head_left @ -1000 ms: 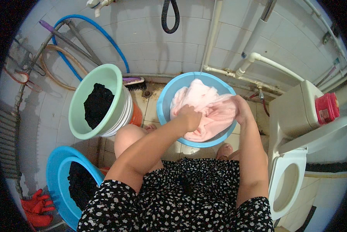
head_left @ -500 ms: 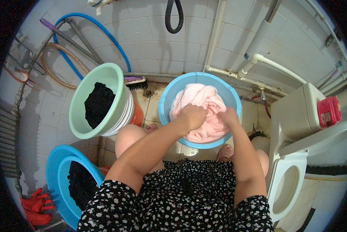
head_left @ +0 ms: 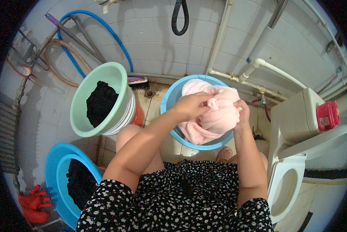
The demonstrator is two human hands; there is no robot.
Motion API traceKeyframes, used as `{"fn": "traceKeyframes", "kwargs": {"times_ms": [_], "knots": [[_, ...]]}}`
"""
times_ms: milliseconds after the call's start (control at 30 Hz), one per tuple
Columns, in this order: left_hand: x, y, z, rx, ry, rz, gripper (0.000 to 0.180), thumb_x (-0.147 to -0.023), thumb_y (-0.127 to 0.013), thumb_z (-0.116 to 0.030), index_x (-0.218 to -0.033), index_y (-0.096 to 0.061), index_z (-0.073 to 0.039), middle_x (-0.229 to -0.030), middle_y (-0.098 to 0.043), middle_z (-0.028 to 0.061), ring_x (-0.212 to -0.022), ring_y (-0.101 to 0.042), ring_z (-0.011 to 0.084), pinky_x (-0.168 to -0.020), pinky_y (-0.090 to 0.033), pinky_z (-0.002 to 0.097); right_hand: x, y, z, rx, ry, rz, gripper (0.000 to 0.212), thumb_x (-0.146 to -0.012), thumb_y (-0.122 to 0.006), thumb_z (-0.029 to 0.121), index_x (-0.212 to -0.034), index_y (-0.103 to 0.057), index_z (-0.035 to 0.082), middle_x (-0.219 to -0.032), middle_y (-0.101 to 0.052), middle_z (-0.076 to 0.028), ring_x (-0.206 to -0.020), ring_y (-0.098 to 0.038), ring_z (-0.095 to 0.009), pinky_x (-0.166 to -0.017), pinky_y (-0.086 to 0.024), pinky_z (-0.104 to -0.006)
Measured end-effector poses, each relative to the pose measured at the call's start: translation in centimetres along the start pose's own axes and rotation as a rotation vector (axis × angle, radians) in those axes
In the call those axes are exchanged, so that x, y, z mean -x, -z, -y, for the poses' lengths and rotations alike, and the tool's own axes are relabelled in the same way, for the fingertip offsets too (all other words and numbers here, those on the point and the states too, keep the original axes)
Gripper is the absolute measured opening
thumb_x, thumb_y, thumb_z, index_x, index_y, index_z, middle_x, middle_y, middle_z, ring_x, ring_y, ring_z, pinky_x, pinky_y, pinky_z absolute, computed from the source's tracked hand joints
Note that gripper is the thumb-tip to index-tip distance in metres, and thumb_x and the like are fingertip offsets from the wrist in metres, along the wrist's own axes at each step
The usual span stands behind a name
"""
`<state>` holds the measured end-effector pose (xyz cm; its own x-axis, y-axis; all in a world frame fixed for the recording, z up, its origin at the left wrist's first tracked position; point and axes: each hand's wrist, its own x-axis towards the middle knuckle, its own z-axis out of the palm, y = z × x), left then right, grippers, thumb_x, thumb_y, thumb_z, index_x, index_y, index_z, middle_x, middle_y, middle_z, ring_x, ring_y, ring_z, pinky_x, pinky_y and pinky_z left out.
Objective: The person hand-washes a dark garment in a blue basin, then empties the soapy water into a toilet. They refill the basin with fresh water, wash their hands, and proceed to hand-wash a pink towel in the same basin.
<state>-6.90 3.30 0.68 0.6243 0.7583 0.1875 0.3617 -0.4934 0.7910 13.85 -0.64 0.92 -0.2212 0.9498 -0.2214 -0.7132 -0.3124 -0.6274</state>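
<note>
A bulky pink fleecy cloth (head_left: 219, 118) lies bunched in a blue basin (head_left: 166, 101) on the floor in front of me. My left hand (head_left: 192, 106) is closed on a fold of it from the left, with thumb and fingers pinched near the top. At its right side my right hand (head_left: 242, 115) grips the cloth, fingers curled round the edge. Between the two hands part of the cloth is bunched up and raised toward me. The bottom of the basin is hidden beneath it.
To my left a green basin (head_left: 77, 110) with black cloth (head_left: 101, 103) rests on a bucket. Nearer stands another blue basin (head_left: 53, 181) with dark cloth, beside red gloves (head_left: 36, 203). A toilet (head_left: 287, 189) is at my right; a scrubbing brush (head_left: 138, 82) lies by the wall.
Both hands have lifted and gathered the pink cloth, so it bulges higher between them. My right hand has moved up and slightly right.
</note>
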Motion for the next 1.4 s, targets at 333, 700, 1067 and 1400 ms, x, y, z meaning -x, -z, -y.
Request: {"fn": "traceKeyframes", "kwargs": {"times_ms": [333, 700, 1067, 1400], "knots": [[0.6, 9.8, 0.9, 0.995, 0.062, -0.925, 0.019, -0.088, -0.043, -0.003, -0.103, -0.055, -0.003, -0.091, -0.060, 0.0062, -0.081, -0.060, 0.0149, -0.072, -0.050, 0.0294, 2.0, 0.5, 3.1, 0.653, 0.024, -0.338, 0.023, -0.072, -0.058, 0.009, -0.090, -0.063, -0.004, -0.086, -0.064, -0.011, -0.073, -0.061, -0.017, -0.066, -0.047, -0.0269], [2.4, 14.4, 5.2, 1.438, -0.111, -0.804, 0.022, -0.088, -0.038, -0.013, -0.089, -0.053, 0.003, -0.087, -0.060, 0.0143, -0.080, -0.061, 0.0244, -0.072, -0.052, 0.0350, 3.1, 2.1, 5.4, 0.794, 0.108, -0.549, 0.020, -0.077, -0.056, 0.005, -0.096, -0.060, -0.002, -0.085, -0.064, -0.009, -0.074, -0.060, -0.017, -0.067, -0.048, -0.0290], [0.9, 2.8, 1.5, 0.697, 0.280, -0.394, 0.026, -0.092, -0.046, -0.021, -0.112, -0.053, -0.005, -0.106, -0.059, 0.0098, -0.098, -0.057, 0.0197, -0.089, -0.045, 0.0336, 2.7, -1.4, 2.9, 0.398, 0.388, -0.178, 0.049, -0.070, -0.052, -0.006, -0.118, -0.046, 0.001, -0.111, -0.057, -0.011, -0.099, -0.057, -0.019, -0.086, -0.045, -0.0287], [0.4, -4.5, -2.9, 1.592, 0.218, 0.078, 0.042, -0.098, -0.028, -0.030, -0.130, -0.037, -0.004, -0.124, -0.048, 0.0116, -0.112, -0.051, 0.0221, -0.097, -0.042, 0.0374, 4.3, -3.3, 1.2, 0.592, 0.364, 0.041, 0.076, -0.068, -0.054, -0.008, -0.138, -0.026, 0.000, -0.129, -0.047, -0.014, -0.113, -0.050, -0.020, -0.094, -0.040, -0.0308]]}}
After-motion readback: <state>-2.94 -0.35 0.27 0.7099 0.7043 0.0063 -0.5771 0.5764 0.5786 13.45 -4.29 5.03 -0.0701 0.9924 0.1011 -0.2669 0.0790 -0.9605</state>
